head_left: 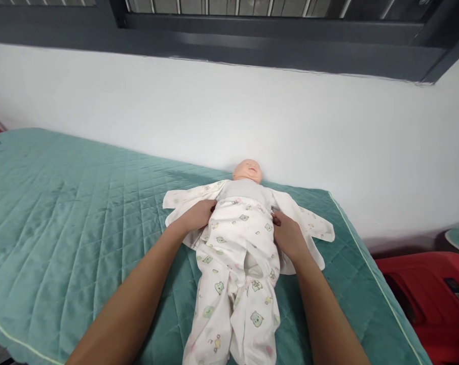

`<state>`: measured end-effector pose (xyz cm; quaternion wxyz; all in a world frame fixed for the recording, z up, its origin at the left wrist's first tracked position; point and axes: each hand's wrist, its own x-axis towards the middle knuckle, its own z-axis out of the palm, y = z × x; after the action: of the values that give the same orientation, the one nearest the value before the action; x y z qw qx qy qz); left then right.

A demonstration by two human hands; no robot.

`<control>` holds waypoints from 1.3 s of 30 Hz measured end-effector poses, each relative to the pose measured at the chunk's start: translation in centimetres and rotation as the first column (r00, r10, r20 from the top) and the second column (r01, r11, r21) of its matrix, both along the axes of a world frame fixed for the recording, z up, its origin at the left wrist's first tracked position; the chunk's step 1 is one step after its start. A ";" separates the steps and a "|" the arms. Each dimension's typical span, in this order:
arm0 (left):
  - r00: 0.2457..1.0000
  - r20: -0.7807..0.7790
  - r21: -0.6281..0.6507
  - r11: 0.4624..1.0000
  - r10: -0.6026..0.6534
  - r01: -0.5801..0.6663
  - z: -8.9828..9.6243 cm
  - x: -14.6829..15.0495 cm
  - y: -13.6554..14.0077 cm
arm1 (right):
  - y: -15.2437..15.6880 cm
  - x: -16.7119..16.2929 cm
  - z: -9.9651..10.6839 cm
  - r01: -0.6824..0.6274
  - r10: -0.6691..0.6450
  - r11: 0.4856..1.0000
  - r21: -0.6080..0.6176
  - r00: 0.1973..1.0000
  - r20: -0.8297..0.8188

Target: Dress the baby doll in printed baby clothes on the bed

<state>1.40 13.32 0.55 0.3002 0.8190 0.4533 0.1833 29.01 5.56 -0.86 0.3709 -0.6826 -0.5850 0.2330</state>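
Observation:
A baby doll (247, 171) lies on its back, head toward the wall. White printed baby pants (235, 238) cover its legs and reach high up its torso, over a pale grey-white top (245, 189). Under the doll a white baby jacket (316, 223) is spread, its sleeves out to both sides. My left hand (199, 215) is closed at the left edge of the pants' waist, fingertips partly hidden. At the right edge of the waist, my right hand (287, 230) pinches the pants' fabric with curled fingers.
A green quilted cover (81, 213) lies under the doll, its piped edge running down the right. Behind stands a white wall (138, 101) below a dark window frame (275, 48). Red plastic chairs or containers (430, 299) are beside the bed at the right.

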 end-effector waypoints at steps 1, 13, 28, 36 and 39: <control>1.000 -0.002 -0.010 0.999 -0.031 0.031 0.2 -0.1 0.0 | 0.0 0.0 0.0 -0.022 0.022 1.000 0.002 0.999 -0.031; 0.918 0.380 -0.367 0.930 0.117 0.033 2.0 0.8 -2.9 | -0.8 -0.9 0.9 -0.197 0.173 0.980 0.032 0.759 -0.628; 0.869 0.482 -0.346 0.936 0.114 0.070 -1.2 0.5 -1.9 | -0.3 -0.9 0.4 -0.206 0.171 0.978 0.019 0.753 -0.635; 0.864 0.426 -0.503 0.864 0.267 -0.019 0.5 1.2 -3.2 | 0.0 -1.3 0.3 -0.108 0.050 0.991 -0.074 0.839 -0.541; 0.869 0.403 -0.516 0.856 0.286 -0.043 0.7 1.4 -3.2 | 0.2 -1.2 0.2 -0.124 0.062 0.989 -0.084 0.848 -0.526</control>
<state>2.78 10.13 1.21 0.5804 0.6040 0.4697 0.2789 27.84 5.76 -0.70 0.4641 -0.5848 -0.4805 0.4601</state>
